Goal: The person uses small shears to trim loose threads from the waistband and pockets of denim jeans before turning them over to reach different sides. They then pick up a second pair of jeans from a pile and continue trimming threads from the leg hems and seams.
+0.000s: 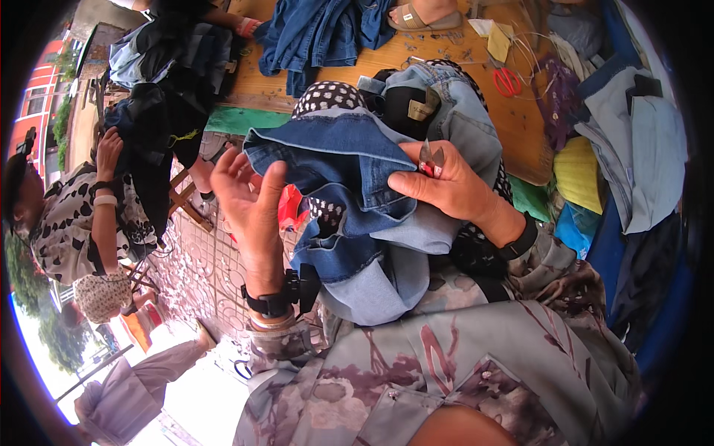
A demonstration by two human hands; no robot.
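Caution: the snips (431, 162) sit in the right hand (446, 182) with the blade tips exposed above the fingers. If that hand turns while gripping the cloth, the tips could nick the denim garment (349, 141) or the left hand (251, 201). Layers overlap in the folds, so a blade could catch cloth lying underneath. Support appears one-sided; if the right-hand pinch loosens, the garment may slide toward the paved floor (216, 260).

Hand state: the right hand pinches the garment between thumb and fingers. The left hand is spread, palm toward the cloth, just beside the garment's left corner; fingertip contact cannot be confirmed.

Location: the garment lies bunched over the person's lap, between the hands, at the near side of the bench (520, 141).

Appearance: the outer face is dark blue with stitched seams along a broad, stiff band. The turned-out underside is pale blue-grey. The lower folds hang loosely. Garment type cannot be determined from this bunched shape.
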